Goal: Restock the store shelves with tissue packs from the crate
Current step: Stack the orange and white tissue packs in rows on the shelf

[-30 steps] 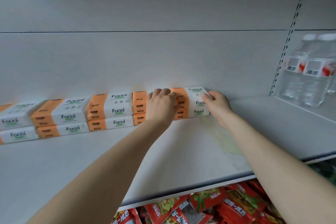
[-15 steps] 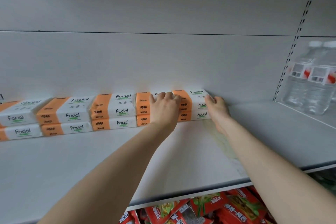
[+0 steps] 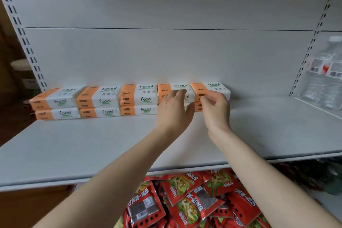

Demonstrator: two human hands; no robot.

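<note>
Orange-and-white "Facial" tissue packs (image 3: 137, 98) stand in a row, stacked two high, against the back wall of the white shelf (image 3: 92, 146). My left hand (image 3: 174, 111) hovers in front of the fourth stack with relaxed fingers, holding nothing. My right hand (image 3: 215, 110) hangs just in front of the rightmost stack (image 3: 212, 88), its fingers loosely curled and empty. Both hands hide parts of the lower packs behind them. The crate is out of view.
Clear water bottles (image 3: 323, 77) stand on the adjoining shelf at the right, past a slotted upright (image 3: 305, 57). Red snack bags (image 3: 194, 200) fill the shelf below. Bare shelf surface lies in front of the packs and to their right.
Both hands have come off the two rightmost stacks and drawn back toward me. The view has pulled back and shifted left, showing the whole row.
</note>
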